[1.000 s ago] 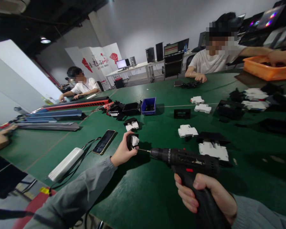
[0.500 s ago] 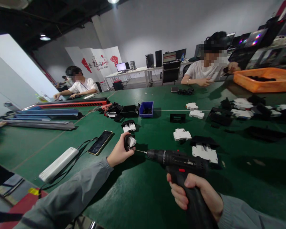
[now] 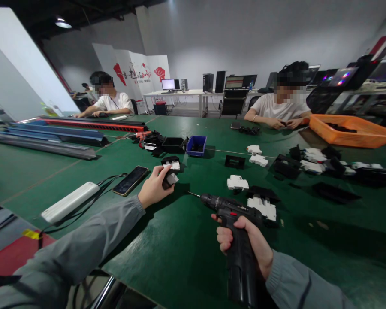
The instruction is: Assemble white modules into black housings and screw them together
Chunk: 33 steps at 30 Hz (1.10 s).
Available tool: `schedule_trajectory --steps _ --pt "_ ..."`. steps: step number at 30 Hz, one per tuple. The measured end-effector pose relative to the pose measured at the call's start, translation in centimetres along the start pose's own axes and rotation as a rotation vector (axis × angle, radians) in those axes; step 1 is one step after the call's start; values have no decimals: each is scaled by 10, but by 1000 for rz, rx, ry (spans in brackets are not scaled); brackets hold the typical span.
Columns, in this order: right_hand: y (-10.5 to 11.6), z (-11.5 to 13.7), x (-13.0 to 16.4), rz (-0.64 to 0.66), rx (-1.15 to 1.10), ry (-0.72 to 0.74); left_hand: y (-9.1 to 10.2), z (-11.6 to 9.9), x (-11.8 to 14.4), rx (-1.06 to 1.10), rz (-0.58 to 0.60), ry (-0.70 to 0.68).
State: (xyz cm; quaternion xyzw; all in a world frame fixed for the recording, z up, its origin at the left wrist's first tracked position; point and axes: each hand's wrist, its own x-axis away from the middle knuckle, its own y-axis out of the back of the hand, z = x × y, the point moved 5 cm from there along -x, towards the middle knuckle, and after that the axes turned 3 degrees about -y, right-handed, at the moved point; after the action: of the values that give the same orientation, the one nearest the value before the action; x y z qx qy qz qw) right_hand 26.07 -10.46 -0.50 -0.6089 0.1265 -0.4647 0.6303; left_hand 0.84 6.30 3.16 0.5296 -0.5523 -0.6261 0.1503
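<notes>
Near the desk's front edge, the left hand was closed around a small black-and-white breaker part, lifted just above the green desk beside a second like part lying a little farther in. The right hand was wrapped tight on the grip of a black cordless screwdriver, whose thin bit pointed toward the left hand but stood apart from the held part, touching nothing. To drive a screw well from that stance, the bit would need to sit square in the screw head before the trigger was pressed, with the part braced firmly so it could not twist in the fingers; whether a screw sat in the part could not be told. A phone and a white power bank with its cable lay toward the desk's left edge. White breaker bodies and black covers lay just beyond the tool, a blue bin farther in, and an orange tray at the far right corner, beside a co-worker's hands
</notes>
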Motion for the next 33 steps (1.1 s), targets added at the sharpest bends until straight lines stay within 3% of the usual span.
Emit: schedule_trajectory --steps 6,9,14,17,22,25,28,33 --pt "1 -1 0 -5 47 8 6 2 1 -13 -1 -4" --pt "1 -1 0 -2 39 6 2 -9 -7 -22 36 -98" --pt "0 -1 0 9 68 11 -19 -44 -44 -188 227 -321" --pt "0 1 0 -8 117 28 -36 -55 -74 -276 314 -333" --pt "2 1 3 -162 209 55 -57 -63 -99 -263 298 -320" --pt "7 -2 12 -307 265 66 -56 -70 -91 -230 226 -323" --pt "15 -9 32 -386 341 64 -44 -78 -67 -120 112 -400" --pt "39 -10 103 -562 581 246 -33 -84 -14 102 178 -645"
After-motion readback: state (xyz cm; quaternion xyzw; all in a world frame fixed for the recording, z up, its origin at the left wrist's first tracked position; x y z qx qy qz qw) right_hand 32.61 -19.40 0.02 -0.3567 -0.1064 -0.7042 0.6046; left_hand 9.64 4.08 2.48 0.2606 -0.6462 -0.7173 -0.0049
